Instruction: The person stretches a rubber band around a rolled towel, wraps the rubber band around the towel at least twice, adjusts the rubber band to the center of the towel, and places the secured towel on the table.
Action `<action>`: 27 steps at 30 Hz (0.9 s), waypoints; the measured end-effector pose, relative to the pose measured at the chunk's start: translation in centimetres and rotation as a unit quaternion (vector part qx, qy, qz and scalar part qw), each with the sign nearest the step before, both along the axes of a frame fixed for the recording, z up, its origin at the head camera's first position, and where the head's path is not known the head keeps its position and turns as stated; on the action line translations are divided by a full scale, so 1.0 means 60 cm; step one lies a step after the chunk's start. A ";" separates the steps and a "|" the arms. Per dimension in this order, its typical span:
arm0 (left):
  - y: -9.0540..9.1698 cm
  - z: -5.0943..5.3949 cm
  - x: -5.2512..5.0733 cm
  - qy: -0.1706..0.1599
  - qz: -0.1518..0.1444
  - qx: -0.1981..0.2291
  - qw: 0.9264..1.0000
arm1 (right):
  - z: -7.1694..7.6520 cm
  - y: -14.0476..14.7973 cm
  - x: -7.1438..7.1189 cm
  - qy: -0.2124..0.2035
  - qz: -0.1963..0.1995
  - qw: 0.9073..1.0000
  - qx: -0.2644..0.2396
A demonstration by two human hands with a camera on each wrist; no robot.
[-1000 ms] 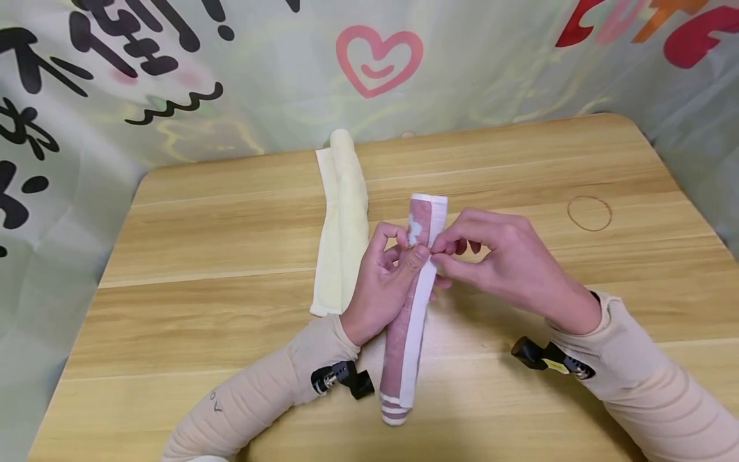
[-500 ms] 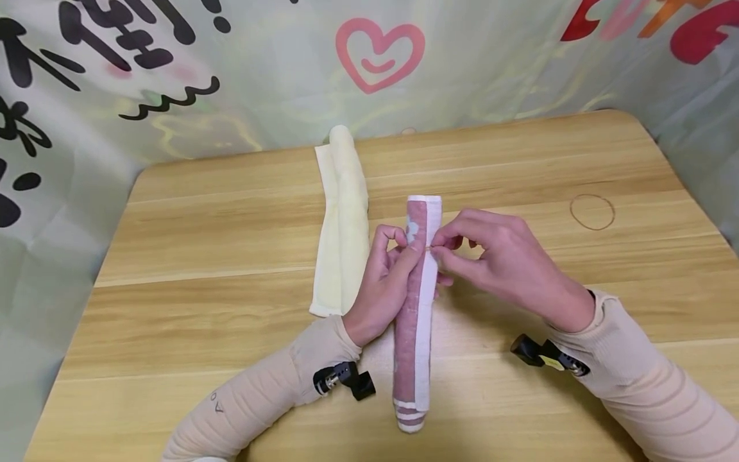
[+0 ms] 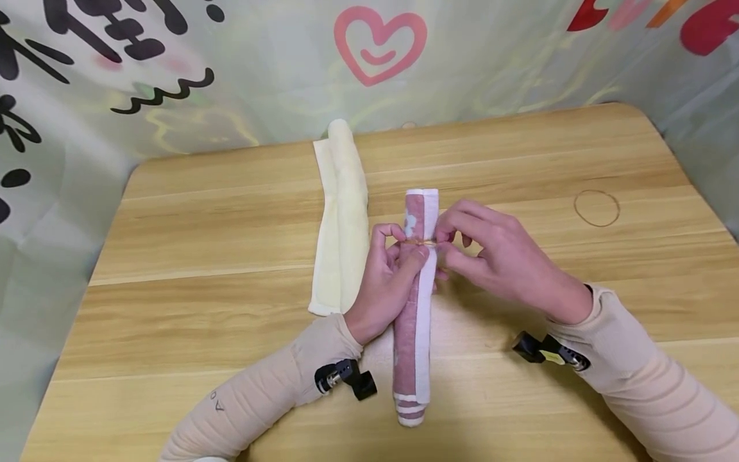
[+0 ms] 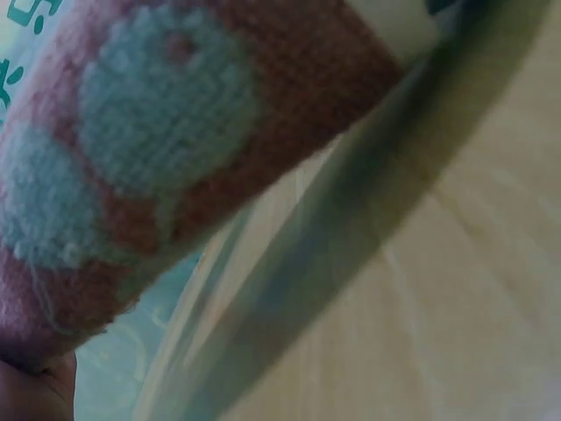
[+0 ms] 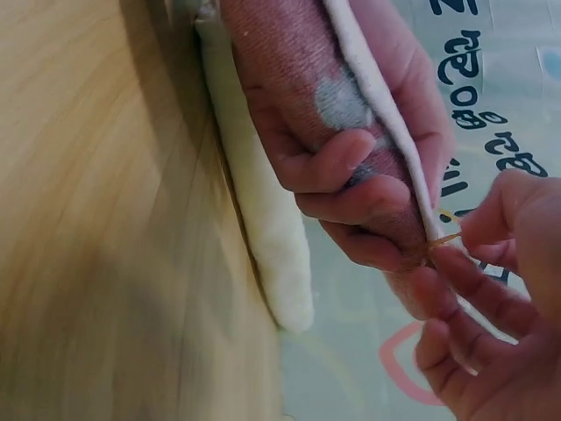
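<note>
A mauve towel with white edging point(image 3: 407, 333), rolled into a long tube, is gripped around its upper part by my left hand point(image 3: 385, 289). The left thumb lies across its front, while several fingers show curled behind it in the right wrist view. A thin tan rubber band point(image 3: 426, 242) crosses the roll just above that thumb. At the roll's right side my right hand point(image 3: 496, 256) pinches the band between thumb and fingers, drawing a loop off the towel point(image 5: 447, 238). Light blue patches mark the towel point(image 4: 166, 101) in the left wrist view.
A cream towel point(image 3: 346, 212), partly rolled with a flat flap on its left, lies behind and left of my hands. Another rubber band point(image 3: 597, 208) lies flat on the wooden table point(image 3: 202, 256) at the right. A printed cloth point(image 3: 277, 77) hangs along the table's back edge.
The mauve roll's lower end has swung slightly right and the roll stands more upright. More of the rubber band shows across its front, and my right fingers have drawn slightly away to the right.
</note>
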State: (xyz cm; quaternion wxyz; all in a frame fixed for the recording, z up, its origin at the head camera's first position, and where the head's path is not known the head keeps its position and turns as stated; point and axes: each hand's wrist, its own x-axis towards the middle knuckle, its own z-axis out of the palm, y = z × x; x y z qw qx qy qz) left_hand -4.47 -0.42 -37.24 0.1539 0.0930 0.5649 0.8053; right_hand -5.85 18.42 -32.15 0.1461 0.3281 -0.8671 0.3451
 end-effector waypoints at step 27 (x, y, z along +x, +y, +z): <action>-0.009 0.035 -0.008 0.007 0.026 -0.065 0.998 | 0.028 -0.006 0.000 -0.007 0.042 0.999 0.018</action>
